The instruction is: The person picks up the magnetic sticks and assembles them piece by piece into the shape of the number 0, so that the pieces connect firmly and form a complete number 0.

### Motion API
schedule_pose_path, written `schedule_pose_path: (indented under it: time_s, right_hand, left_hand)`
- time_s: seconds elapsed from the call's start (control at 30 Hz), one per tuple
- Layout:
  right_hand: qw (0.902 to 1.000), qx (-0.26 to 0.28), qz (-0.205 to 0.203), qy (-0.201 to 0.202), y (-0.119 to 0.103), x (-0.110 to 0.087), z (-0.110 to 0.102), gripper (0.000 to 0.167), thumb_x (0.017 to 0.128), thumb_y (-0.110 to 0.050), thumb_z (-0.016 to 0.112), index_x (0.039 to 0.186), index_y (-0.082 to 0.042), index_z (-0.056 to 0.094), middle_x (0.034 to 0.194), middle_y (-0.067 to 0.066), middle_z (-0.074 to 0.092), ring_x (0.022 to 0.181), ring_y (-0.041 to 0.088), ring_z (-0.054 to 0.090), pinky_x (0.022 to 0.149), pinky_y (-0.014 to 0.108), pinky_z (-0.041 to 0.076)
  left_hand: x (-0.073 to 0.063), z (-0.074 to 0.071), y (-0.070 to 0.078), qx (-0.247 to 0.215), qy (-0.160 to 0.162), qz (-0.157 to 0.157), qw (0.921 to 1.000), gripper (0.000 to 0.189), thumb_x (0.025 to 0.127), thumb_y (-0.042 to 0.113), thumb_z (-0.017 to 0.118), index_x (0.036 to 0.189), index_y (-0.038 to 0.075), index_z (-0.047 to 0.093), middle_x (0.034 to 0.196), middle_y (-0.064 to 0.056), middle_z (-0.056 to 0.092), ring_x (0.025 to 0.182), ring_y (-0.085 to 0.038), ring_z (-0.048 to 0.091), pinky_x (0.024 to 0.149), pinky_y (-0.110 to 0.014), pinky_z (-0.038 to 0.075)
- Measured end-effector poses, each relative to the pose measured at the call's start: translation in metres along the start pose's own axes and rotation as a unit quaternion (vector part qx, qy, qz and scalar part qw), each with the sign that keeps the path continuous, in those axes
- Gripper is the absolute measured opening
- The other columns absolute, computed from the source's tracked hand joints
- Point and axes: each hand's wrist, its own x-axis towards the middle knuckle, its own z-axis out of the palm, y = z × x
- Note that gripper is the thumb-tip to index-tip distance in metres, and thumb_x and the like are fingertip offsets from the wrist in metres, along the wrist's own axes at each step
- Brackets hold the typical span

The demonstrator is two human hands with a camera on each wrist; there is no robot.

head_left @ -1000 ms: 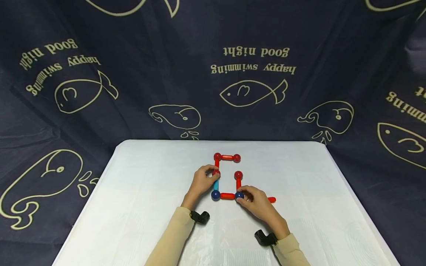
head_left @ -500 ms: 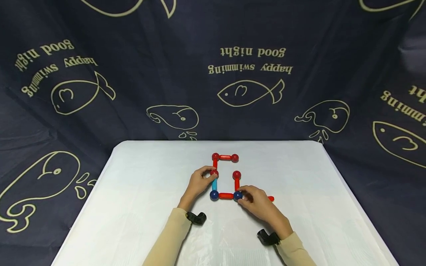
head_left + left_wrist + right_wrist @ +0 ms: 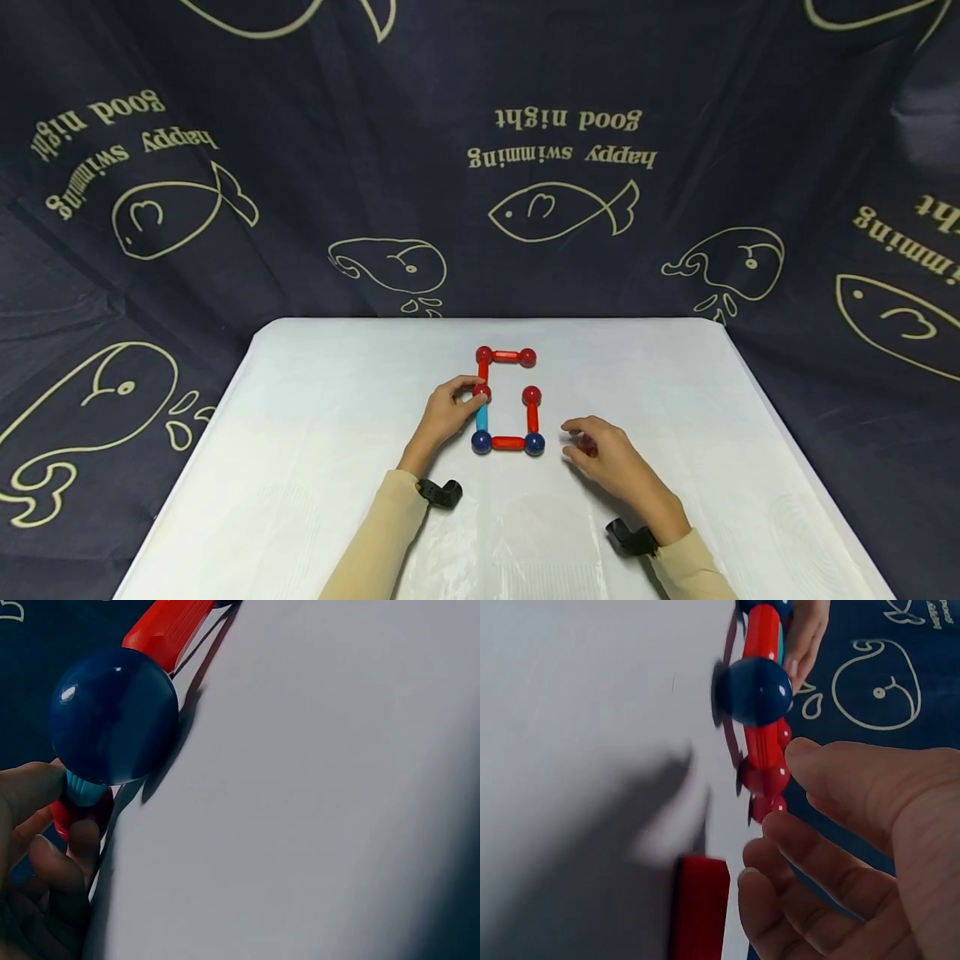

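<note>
Red and blue balls joined by red rods and a light-blue rod (image 3: 482, 418) lie flat on the table in an angular, 6-like outline. My left hand (image 3: 448, 410) pinches the red ball (image 3: 483, 392) at the middle of its left side. In the left wrist view the blue corner ball (image 3: 112, 716) stands in front of those fingers. My right hand (image 3: 613, 458) is apart from the outline, right of the other blue ball (image 3: 534, 443), its fingers loosely bent and thumb spread. A loose red rod (image 3: 701, 907) lies beneath that hand, mostly hidden in the head view.
The white table (image 3: 337, 517) has a dark cloth (image 3: 420, 167) with fish and whale drawings behind it. At the top of the outline, a red rod (image 3: 506, 357) ends in a red ball (image 3: 528, 357). A red ball (image 3: 532, 396) tops the right side.
My right hand has let go of the right blue ball and moved right, over the loose red rod. My left hand keeps its hold on the red ball.
</note>
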Motion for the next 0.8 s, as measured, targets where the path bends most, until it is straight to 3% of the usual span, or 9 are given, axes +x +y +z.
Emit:
schedule_pose_path:
  time_s: [0.23,0.4,0.8]
  right_hand:
    - [0.9992,-0.033,0.022,0.005,0.014,-0.005,-0.009,0.034,0.085,-0.006,0.083,0.116,-0.001,0.072,0.109,0.012,0.071,0.092,0.022,0.073,0.079,0.036,0.061]
    - [0.9972,-0.067,0.030,0.009,0.025,-0.009,-0.012,0.028,0.084,-0.007,0.085,0.110,-0.003,0.074,0.099,0.004,0.070,0.085,0.014,0.063,0.075,0.031,0.056]
    - [0.9960,-0.069,0.053,-0.020,0.038,-0.017,-0.017,0.020,0.085,-0.008,0.084,0.102,-0.011,0.076,0.097,0.001,0.068,0.086,0.013,0.061,0.074,0.029,0.054]
  left_hand:
    - [0.000,-0.001,0.002,0.004,0.002,0.004,1.0000,0.030,0.096,0.030,0.074,0.122,0.017,0.074,0.118,-0.007,0.072,0.078,-0.014,0.051,0.069,-0.027,0.043]
    - [0.000,0.000,0.002,0.005,0.001,0.003,1.0000,0.029,0.096,0.029,0.074,0.122,0.018,0.074,0.118,-0.006,0.073,0.084,-0.015,0.053,0.073,-0.028,0.044]
    - [-0.001,0.000,0.000,0.004,0.004,0.006,1.0000,0.029,0.096,0.029,0.074,0.122,0.017,0.074,0.118,-0.007,0.073,0.074,-0.013,0.051,0.068,-0.028,0.043]
